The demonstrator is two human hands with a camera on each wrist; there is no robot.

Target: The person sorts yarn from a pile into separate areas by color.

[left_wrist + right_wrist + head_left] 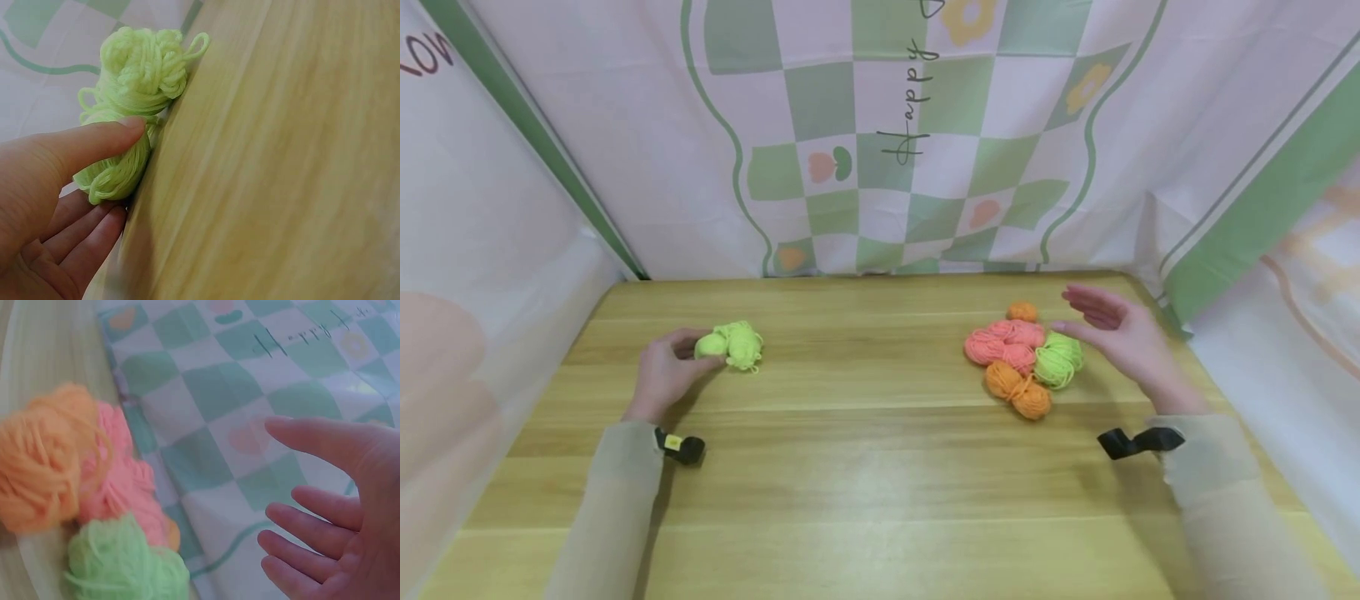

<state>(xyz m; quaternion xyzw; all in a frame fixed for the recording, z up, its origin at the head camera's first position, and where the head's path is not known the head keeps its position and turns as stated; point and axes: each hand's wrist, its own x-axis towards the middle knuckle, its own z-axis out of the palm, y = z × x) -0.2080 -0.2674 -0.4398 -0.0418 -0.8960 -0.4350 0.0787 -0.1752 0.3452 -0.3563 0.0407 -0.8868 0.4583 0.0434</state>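
On the left of the table, my left hand (668, 367) holds a yellow-green yarn bundle (742, 344). The left wrist view shows the thumb (119, 134) pressed on the near lobe of the bundle, the other fingers curving behind and below it. Over on the right, my right hand (1116, 337) is raised beside a group of yarn bundles, its fingers spread and nothing in its grasp. Closest to it lies another yellow-green yarn bundle (1060, 361). Pink yarn (1003, 343) touches that bundle, with an orange yarn bundle (1017, 390) in front.
A small orange yarn ball (1022, 312) shows behind the pink yarn. The wooden table (850, 467) runs up to a green-and-white checked cloth (887, 167) at the back. White cloth with green bands (1262, 225) hangs along both sides.
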